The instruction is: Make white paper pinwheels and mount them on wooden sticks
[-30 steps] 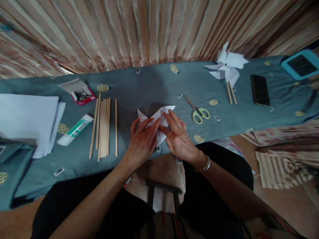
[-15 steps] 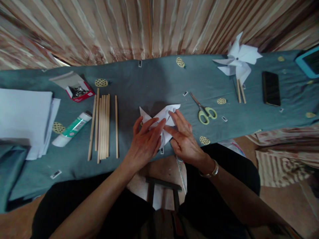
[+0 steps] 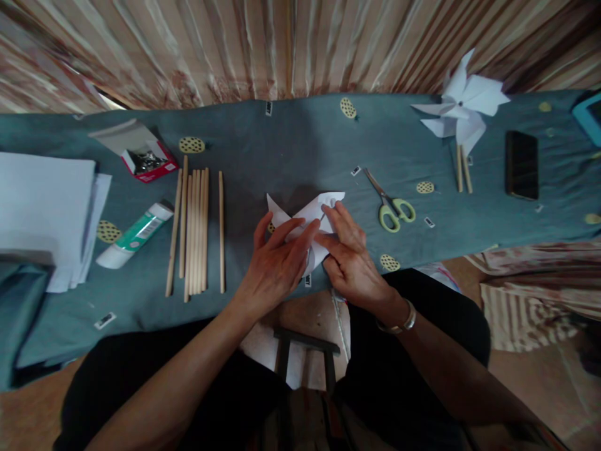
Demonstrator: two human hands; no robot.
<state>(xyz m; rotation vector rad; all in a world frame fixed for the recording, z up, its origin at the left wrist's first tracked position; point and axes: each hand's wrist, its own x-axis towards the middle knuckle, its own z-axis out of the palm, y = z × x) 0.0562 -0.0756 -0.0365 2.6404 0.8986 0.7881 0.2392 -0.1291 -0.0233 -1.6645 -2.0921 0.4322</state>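
Observation:
A white paper pinwheel (image 3: 307, 214) with curled points lies on the cloth in front of me, partly covered by my fingers. My left hand (image 3: 277, 260) holds it from the left, its fingertips pressing on the folded middle. From the other side my right hand (image 3: 347, 257) grips the right part of the paper, fingers bent over a curled blade. The paper's centre is hidden under the fingertips. Green-handled scissors (image 3: 390, 207) lie to the right of my right hand, their blades partly apart. Several wooden sticks (image 3: 197, 232) lie left of my left hand.
At left are a glue tube (image 3: 136, 235), an open red box (image 3: 150, 163) of small metal pieces and a stack of white paper (image 3: 47, 213). A finished pinwheel (image 3: 476, 94), two short sticks (image 3: 464, 169), a phone (image 3: 522, 164) and a blue-edged device (image 3: 585, 119) are at right.
The view has shifted slightly, so the things on the table sit a little higher in it. Both hands stay on the paper pinwheel, with only slight finger movement.

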